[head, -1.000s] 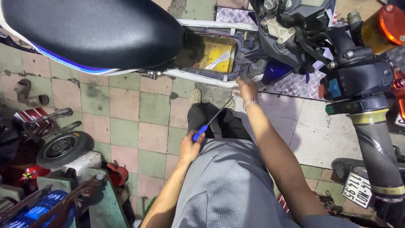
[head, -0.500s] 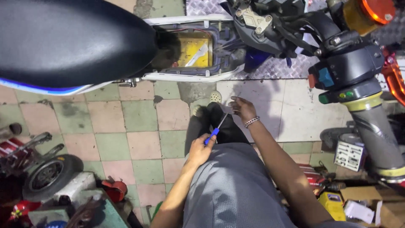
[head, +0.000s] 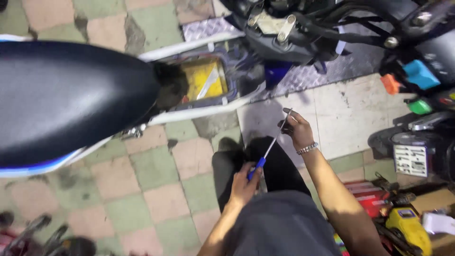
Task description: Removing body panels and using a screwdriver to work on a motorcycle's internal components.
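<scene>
your left hand [head: 244,182] grips the blue handle of the screwdriver [head: 269,149], which slants over your dark trouser leg. your right hand [head: 297,130] pinches its tip near a small metal piece. the seat [head: 71,99] lies to your left.

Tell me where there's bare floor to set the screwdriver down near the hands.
Bare tiles lie left of the knees, below the black seat. The pale slab right of the right hand is free too. Bottom right is crowded with a yellow tool and red boxes.
</scene>
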